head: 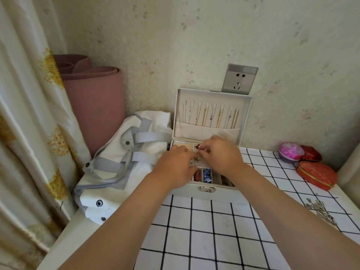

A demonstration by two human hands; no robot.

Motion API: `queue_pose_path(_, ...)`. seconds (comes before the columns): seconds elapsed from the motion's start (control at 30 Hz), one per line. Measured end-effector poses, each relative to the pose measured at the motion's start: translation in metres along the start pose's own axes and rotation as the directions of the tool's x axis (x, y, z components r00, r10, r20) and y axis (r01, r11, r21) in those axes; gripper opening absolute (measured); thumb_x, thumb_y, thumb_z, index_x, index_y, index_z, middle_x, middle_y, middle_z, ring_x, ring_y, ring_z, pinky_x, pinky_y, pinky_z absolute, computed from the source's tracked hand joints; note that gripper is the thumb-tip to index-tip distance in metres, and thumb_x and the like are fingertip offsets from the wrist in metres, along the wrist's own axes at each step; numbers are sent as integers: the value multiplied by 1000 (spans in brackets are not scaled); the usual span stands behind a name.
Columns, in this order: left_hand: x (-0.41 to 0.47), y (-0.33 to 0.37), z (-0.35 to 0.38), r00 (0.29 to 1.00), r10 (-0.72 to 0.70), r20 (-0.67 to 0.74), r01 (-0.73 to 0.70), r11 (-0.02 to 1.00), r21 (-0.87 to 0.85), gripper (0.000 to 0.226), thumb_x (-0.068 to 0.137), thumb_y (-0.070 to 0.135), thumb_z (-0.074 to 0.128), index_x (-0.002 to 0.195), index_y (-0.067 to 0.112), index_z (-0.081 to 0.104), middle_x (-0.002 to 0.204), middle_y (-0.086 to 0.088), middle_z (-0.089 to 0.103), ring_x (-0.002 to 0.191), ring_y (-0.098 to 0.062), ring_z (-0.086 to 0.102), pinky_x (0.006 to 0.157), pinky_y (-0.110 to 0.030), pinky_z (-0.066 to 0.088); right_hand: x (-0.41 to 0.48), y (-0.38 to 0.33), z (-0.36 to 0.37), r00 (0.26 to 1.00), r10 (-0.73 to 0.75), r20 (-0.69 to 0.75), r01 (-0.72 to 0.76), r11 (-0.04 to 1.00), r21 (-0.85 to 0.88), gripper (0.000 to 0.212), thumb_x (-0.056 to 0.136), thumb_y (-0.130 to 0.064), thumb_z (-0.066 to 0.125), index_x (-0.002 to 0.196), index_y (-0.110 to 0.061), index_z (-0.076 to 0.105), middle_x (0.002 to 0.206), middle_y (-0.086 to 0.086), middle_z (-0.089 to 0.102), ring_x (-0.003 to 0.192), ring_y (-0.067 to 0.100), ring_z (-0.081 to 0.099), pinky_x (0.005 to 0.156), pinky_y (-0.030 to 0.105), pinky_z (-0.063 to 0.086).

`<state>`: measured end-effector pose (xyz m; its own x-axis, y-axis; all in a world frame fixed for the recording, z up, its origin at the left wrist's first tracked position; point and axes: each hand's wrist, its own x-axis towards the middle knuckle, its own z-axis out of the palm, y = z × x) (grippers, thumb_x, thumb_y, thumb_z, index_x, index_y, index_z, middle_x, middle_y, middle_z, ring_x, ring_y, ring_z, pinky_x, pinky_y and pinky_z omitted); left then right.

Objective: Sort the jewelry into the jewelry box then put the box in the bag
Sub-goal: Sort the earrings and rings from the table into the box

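While both hands work over the open tray, the jewelry box (209, 189) sits on the checked table (204, 230) against the wall, lid upright at 12 o'clock with thin chains (214, 117) hung inside it. Right hand (222, 154): fingertips pinched narrow on something tiny over the middle compartments; too small to name. Left hand (175, 164): rests on the tray's 9 o'clock side, fingers curled down; whether its grip holds anything, cannot tell.

Handling judgement: the small pieces look light, snaggy and easily dropped, so they want a fingertip pinch, set straight down into a compartment. Loose silver jewelry (319, 209) lies at 4 o'clock of the box, well apart, probably tangle-prone; lift by one end.

Box looks rigid with a smooth skin and a front latch (208, 189). Best shut and latched first, then held by both side walls and kept level.

White bag (124, 162) at 9 o'clock, touching the box: soft, slumped, so its mouth likely needs holding open.
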<state>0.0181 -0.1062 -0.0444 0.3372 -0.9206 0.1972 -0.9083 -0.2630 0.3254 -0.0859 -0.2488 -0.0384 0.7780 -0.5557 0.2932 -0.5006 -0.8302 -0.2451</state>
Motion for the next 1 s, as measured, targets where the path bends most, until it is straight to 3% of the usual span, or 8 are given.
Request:
queue_pose_path(0.3,2,-1,1,1000,-2,-3,2,1000,-5,38,95,40,55,132,32,56,126,3,55,121,-19,42,100,-35,39,9,3,3,998,-43,39,41,999,33,15,94,-30,64,103,-32,76,100,-5,62,90,13,58,77,32,51)
queue_pose_path(0.5,2,4,-1,999,2,-47,-1,1000,13,39,95,39,55,133,29,57,128,2,56,123,-19,42,102,-37,39,2,7,-8,1000,22,17,-25,982,187,14,94,-31,65,105,-32,73,101,-8,62,93,10,57,80,31,50)
queue_pose_path(0.67,0,27,-4,993,38,-111,-38,999,-5,38,95,38,54,131,27,58,127,3,59,121,-18,45,101,-36,40,-27,23,-35,999,40,32,-46,977,207,13,94,-31,66,106,-32,71,100,-11,64,92,10,60,84,31,52)
queue_pose_path(0.83,-9,72,0,983,115,-143,-129,987,-91,31,96,38,55,124,27,61,113,7,61,109,-14,50,93,-35,46,-67,53,-62,991,82,102,-102,973,208,12,91,-29,68,99,-38,70,94,-19,65,91,6,63,87,35,55)
queue_pose_path(1.0,-11,114,12,982,170,-85,-182,969,-166,22,97,35,53,115,27,62,100,10,58,97,-12,51,82,-34,48,-106,90,-87,981,131,143,-153,975,163,13,89,-27,68,97,-36,71,92,-18,67,91,6,64,86,33,54)
